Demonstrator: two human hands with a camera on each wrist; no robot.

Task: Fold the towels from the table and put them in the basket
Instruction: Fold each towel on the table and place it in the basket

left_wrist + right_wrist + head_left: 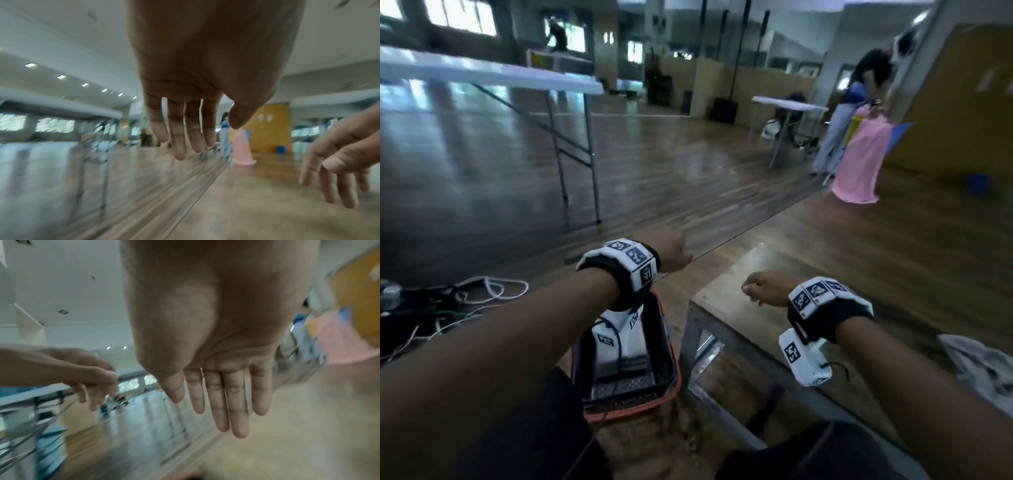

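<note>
- Basket (669, 383): sitting on the floor, under the left forearm, for receiving folded towels.
- Left hand (671, 251): hovering beyond the basket, fingers hanging loose, holding nothing.
- Right hand (765, 287): hovering right of the basket, fingers straight together, holding nothing, likely readying a reach.
- Towel (983, 368): lying crumpled, far right of the basket, awaiting folding.

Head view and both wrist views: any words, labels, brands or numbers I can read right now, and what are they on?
None readable.
Left wrist band: black-and-white square marker patterns, no words.
Right wrist band: the same marker patterns.
Orange wall: two pale sheets, too blurred to read.
Basket: no label visible.
</note>
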